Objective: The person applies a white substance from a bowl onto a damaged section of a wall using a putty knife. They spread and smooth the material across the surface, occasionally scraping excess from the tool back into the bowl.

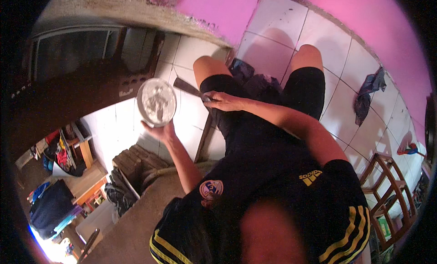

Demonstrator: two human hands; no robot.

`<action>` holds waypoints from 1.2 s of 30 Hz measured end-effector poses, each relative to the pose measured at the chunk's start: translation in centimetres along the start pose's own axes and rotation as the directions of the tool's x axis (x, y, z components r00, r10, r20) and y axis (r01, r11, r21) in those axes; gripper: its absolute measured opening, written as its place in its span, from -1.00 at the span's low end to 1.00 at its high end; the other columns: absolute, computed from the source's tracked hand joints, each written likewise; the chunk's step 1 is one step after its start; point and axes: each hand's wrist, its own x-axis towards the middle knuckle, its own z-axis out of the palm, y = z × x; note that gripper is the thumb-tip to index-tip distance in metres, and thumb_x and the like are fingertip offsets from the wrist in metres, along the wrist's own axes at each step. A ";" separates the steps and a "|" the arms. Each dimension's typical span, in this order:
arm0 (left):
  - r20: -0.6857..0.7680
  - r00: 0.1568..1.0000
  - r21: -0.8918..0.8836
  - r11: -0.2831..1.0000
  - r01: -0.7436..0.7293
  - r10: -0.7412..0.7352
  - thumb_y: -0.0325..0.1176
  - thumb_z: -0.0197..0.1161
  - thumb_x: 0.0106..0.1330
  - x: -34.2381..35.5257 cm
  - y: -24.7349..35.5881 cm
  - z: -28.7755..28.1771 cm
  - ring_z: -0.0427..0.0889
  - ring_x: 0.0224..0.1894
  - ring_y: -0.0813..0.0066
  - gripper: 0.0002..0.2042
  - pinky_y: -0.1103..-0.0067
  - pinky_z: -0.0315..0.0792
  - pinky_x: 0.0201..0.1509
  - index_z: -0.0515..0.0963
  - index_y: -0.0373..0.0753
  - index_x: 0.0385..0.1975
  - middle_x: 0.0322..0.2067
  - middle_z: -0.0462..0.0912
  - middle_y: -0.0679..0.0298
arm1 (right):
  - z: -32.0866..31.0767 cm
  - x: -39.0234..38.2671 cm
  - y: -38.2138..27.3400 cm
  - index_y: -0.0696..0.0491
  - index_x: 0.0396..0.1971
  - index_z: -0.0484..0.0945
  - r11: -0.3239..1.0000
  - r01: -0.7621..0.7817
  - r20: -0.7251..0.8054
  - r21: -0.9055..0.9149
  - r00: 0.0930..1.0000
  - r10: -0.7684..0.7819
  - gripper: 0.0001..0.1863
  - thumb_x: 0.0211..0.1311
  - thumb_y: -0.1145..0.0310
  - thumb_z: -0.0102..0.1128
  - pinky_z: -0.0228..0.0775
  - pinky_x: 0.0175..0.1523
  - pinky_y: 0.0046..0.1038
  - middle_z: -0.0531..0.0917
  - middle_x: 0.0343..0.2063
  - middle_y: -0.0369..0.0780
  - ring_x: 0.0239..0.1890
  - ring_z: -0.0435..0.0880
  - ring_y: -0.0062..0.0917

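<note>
My left hand point(159, 130) is closed around the underside of a round container point(140, 106), raised at the left of my body. Its open top is tilted toward me and shows white paste point(159, 100), uneven and smeared inside. In front of my thigh, my right hand point(224, 101) grips a putty knife by its handle. The putty knife's dark, flat blade point(185, 87) points up and left toward the container, with a gap between them. Whether paste sits on the blade, I cannot tell.
A dark box-like appliance point(77, 82) with a glossy front stands at the left. Dark cloths point(369, 95) lie on the pale tiled floor point(337, 100) by the pink wall point(364, 18). At the right is a wooden frame point(387, 195). Clothes point(52, 209) hang over furniture lower left.
</note>
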 end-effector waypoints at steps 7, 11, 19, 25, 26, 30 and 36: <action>0.057 0.993 -0.112 0.989 -0.099 0.106 0.04 0.06 0.21 -1.5 5.0 -0.3 0.00 0.36 -0.02 -0.25 -0.04 -0.10 0.38 -0.01 -0.15 0.35 0.34 -0.02 0.02 | -5.2 -3.1 -6.4 0.17 -0.22 0.48 0.972 -0.044 -0.167 0.230 0.982 0.084 -0.60 0.40 0.09 -0.09 0.37 -0.25 -0.52 0.58 -0.41 -0.28 -0.41 0.55 -0.64; 0.118 0.993 -0.118 0.993 0.008 0.006 -0.09 0.14 0.23 0.8 4.0 -1.4 0.01 0.35 -0.01 -0.29 -0.05 -0.11 0.37 0.02 -0.17 0.33 0.32 0.02 0.00 | -8.8 -8.1 -9.7 0.07 -0.16 0.49 0.978 -0.181 -0.179 -0.102 0.971 0.161 -0.60 0.34 0.01 -0.04 0.29 -0.52 -0.56 0.55 -0.49 -0.31 -0.54 0.48 -0.67; 0.118 0.879 -0.008 0.885 0.465 -0.461 0.00 -0.08 0.35 0.9 -8.1 2.5 0.03 0.36 0.07 -0.42 0.03 -0.14 0.39 0.15 -0.17 0.29 0.32 0.09 0.08 | -15.2 -15.2 -20.3 0.09 -0.16 0.39 0.775 -0.287 -0.422 -0.563 0.906 0.029 -0.73 0.30 0.21 0.05 0.22 -0.50 -0.56 0.41 -0.62 -0.31 -0.61 0.34 -0.69; 0.076 0.898 0.464 0.812 0.354 -0.434 0.11 0.15 0.09 0.6 -21.8 3.3 0.26 0.25 0.16 -0.25 0.17 0.16 0.29 0.21 -0.20 0.24 0.24 0.24 0.10 | -23.3 -17.0 -21.0 0.08 -0.31 0.48 0.729 -0.216 -0.473 -0.650 0.866 -0.164 -0.83 0.19 0.32 0.18 0.27 -0.46 -0.47 0.49 -0.62 -0.14 -0.64 0.45 -0.48; 0.137 0.824 0.167 0.833 0.527 -0.549 0.14 0.02 0.19 1.7 -23.8 2.0 0.24 0.27 0.12 -0.32 0.12 0.10 0.31 0.22 -0.16 0.25 0.25 0.24 0.11 | -24.6 -17.5 -20.3 0.06 -0.20 0.47 0.650 -0.221 -0.451 -0.727 0.868 -0.208 -0.78 0.15 0.38 0.19 0.24 -0.47 -0.47 0.47 -0.66 -0.11 -0.66 0.41 -0.44; 0.198 0.803 -0.057 0.811 0.582 -0.562 0.13 -0.15 0.33 2.6 -31.5 0.7 0.09 0.33 0.05 -0.38 0.02 -0.02 0.35 0.11 -0.08 0.31 0.31 0.12 0.09 | -27.4 -18.1 -18.8 -0.02 -0.02 0.40 0.663 -0.288 -0.415 -0.691 0.909 -0.038 -0.61 0.11 0.43 0.20 0.24 -0.48 -0.46 0.47 -0.72 -0.17 -0.67 0.43 -0.40; 0.180 0.864 -0.003 0.878 0.479 -0.471 0.15 -0.09 0.27 3.3 -34.7 -0.9 0.17 0.30 0.08 -0.37 0.05 0.01 0.35 0.21 -0.06 0.27 0.27 0.21 0.17 | -29.1 -18.9 -15.4 -0.04 -0.04 0.46 0.674 -0.129 -0.298 -0.727 0.944 -0.141 -0.61 0.08 0.49 0.19 0.33 -0.41 -0.43 0.57 -0.55 -0.13 -0.58 0.54 -0.36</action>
